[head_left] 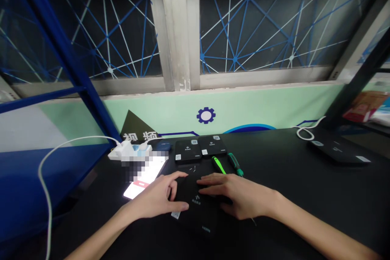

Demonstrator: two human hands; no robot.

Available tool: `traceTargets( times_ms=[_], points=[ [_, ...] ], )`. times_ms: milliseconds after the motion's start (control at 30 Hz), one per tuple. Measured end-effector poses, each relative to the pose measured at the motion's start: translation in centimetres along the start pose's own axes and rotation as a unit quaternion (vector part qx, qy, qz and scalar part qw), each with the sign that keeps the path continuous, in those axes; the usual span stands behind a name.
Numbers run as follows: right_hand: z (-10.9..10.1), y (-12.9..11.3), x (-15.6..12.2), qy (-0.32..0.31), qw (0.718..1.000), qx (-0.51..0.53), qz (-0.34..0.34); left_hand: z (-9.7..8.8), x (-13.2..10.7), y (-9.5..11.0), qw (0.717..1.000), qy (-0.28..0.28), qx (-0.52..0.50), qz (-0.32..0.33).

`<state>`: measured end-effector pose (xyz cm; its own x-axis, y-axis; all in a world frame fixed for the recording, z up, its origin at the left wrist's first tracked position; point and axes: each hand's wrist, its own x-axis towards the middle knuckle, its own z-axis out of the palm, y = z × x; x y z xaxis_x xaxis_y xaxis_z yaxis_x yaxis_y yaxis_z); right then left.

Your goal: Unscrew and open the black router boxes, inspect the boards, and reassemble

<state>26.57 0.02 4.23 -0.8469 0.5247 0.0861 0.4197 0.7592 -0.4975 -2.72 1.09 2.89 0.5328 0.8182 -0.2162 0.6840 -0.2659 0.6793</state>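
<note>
Flat black square plastic unit (198,217) at 6 o'clock, white arrow print on top, under both hands; cover state hidden. Left hand (155,197) on its 9 o'clock edge, fingers (179,175) slightly apart, curled over the rim. Right hand (237,195) across its 3 o'clock side, fingers (210,183) loosely together, lying flat. No firm clamp visible on either side. Two matching flat black square units (188,150) side by side at 12 o'clock. Tiny metal screws (192,168) loose on the black tabletop (304,203) just below them. Bright-green-handled screwdriver (218,165) and dark-green-and-black screwdriver (234,164) just right of the screws, neither in hand. Lit smartphone (143,180) at 10 o'clock, partly blurred. Fourth flat black unit (338,150) at 2 o'clock, white cable (307,131) beside it.
</note>
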Motion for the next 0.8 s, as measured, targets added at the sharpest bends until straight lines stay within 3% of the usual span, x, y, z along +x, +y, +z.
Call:
traceTargets(
  times_ms=[433, 800],
  points=[
    [0.6, 1.2, 0.1, 0.057, 0.996, -0.054, 0.032, 0.4, 0.0, 0.3, 0.999, 0.019, 0.022, -0.018],
    [-0.2, 1.2, 0.3, 0.177, 0.980, -0.086, 0.029, 1.0, 0.3, 0.3, 0.996, 0.063, 0.058, -0.019]
  ],
)
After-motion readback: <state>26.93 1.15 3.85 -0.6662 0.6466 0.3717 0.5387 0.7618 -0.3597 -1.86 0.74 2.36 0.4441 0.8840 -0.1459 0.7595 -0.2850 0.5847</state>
